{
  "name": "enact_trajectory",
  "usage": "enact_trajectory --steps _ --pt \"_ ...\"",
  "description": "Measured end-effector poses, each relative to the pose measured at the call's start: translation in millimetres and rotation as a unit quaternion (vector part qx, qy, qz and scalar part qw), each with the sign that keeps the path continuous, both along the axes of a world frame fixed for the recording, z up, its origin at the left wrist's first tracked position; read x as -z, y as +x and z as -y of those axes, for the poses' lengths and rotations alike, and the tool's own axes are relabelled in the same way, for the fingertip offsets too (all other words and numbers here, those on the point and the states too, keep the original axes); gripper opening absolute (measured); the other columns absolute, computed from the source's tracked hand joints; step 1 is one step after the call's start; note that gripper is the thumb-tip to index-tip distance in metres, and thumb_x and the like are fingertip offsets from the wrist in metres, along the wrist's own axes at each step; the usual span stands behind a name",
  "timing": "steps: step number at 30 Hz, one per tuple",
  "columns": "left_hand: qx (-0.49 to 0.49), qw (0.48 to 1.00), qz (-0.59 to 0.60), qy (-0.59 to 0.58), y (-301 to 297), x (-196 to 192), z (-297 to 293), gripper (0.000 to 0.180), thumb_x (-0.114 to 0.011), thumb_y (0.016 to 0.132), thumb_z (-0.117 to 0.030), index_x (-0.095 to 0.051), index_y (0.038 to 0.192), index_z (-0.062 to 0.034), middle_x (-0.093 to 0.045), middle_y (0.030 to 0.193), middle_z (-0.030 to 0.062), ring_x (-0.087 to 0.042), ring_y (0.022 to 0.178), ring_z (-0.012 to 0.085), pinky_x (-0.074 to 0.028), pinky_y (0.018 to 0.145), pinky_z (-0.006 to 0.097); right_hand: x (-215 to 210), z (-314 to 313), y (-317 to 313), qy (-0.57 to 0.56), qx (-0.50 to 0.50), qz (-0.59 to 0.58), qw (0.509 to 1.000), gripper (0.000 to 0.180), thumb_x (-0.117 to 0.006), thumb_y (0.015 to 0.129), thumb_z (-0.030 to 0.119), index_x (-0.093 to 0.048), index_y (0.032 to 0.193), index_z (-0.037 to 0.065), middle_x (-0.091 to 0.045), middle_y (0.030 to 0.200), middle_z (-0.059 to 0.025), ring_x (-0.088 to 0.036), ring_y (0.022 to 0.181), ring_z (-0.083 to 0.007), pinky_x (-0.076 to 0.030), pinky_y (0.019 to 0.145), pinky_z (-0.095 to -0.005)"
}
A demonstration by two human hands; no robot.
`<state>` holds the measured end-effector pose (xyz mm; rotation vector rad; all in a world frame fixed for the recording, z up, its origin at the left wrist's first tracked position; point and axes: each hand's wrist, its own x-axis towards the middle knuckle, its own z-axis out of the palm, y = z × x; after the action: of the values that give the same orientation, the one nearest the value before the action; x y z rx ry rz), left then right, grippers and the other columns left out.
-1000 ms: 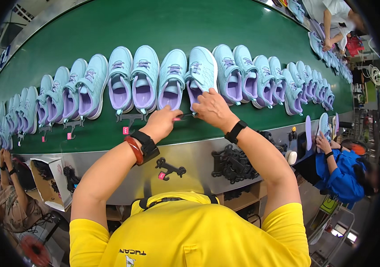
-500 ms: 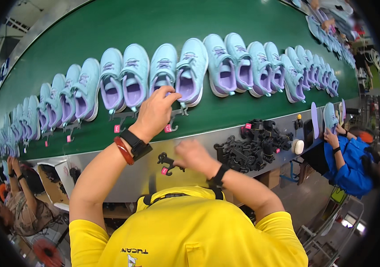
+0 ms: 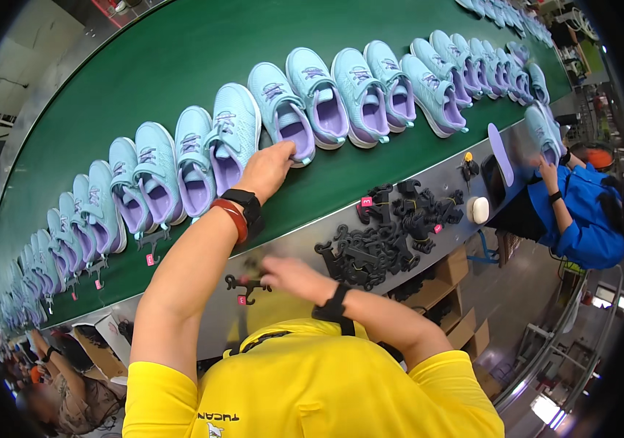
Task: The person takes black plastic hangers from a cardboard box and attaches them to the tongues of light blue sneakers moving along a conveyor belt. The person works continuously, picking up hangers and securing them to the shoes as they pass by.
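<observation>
My left hand (image 3: pixel 267 173) reaches over the green conveyor belt, its thumb and fingers closed on the heel of a light blue sneaker (image 3: pixel 280 102) with a lilac lining. Just right of that shoe stands another sneaker (image 3: pixel 318 91) of the same kind. Over the metal ledge, my right hand (image 3: pixel 294 279) is smeared by motion, so its fingers cannot be read. Close to its fingertips lies a black plastic shoe hanger (image 3: pixel 250 287) with a pink tag. More black hangers (image 3: pixel 370 252) form a heap to the right of that hand.
Sneakers line the belt (image 3: pixel 144 80) in a long curved row. Hangers (image 3: pixel 153 241) lie at the heels of several pairs on the left. A white oval object (image 3: pixel 478 210) and a lilac insole (image 3: pixel 500 153) are on the ledge (image 3: pixel 305 226). A co-worker in blue (image 3: pixel 582 226) holds a shoe.
The row of shoes has shifted left and down in view. My left hand has moved from the previous pair to the heel of a shoe farther right. My right hand remains near the loose hanger.
</observation>
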<state>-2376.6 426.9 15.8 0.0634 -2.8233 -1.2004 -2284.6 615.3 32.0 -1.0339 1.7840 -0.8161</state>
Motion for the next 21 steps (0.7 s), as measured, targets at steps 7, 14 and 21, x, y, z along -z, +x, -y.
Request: enact_trajectory --steps 7,14,21 --pt "-0.001 1.0 0.017 -0.018 -2 1 0 0.012 -0.06 0.079 -0.004 -0.053 0.089 -0.0049 -0.06 0.088 0.0155 -0.059 0.083 0.0377 -0.046 0.069 0.046 -24 -19 -108 0.004 0.392 0.143 0.909 0.021 -0.046 0.097 0.022 -0.048 0.104 0.002 -0.053 0.06 -0.0053 -0.05 0.044 -0.0114 -0.04 0.042 -0.0256" --pt "0.002 1.0 -0.016 -0.019 1 7 1 0.01 -0.058 0.08 -0.005 -0.053 0.089 -0.0054 -0.059 0.086 0.0151 -0.059 0.081 0.0377 -0.046 0.067 0.046 -4 3 -122 0.042 0.374 0.167 0.911 0.027 -0.047 0.096 0.025 -0.045 0.085 0.001 -0.055 0.057 -0.0083 -0.053 0.043 -0.0165 -0.041 0.044 -0.0307" --pt "0.021 0.99 0.065 -0.121 2 -3 1 0.027 -0.056 0.08 -0.006 -0.054 0.106 -0.011 -0.058 0.1 0.0163 -0.06 0.083 0.0377 -0.048 0.064 0.046 -1 -4 -159 0.067 0.167 0.269 0.946 0.036 -0.048 0.095 0.035 -0.055 0.081 0.003 -0.054 0.052 -0.0046 -0.052 0.045 -0.0141 -0.041 0.044 -0.0293"
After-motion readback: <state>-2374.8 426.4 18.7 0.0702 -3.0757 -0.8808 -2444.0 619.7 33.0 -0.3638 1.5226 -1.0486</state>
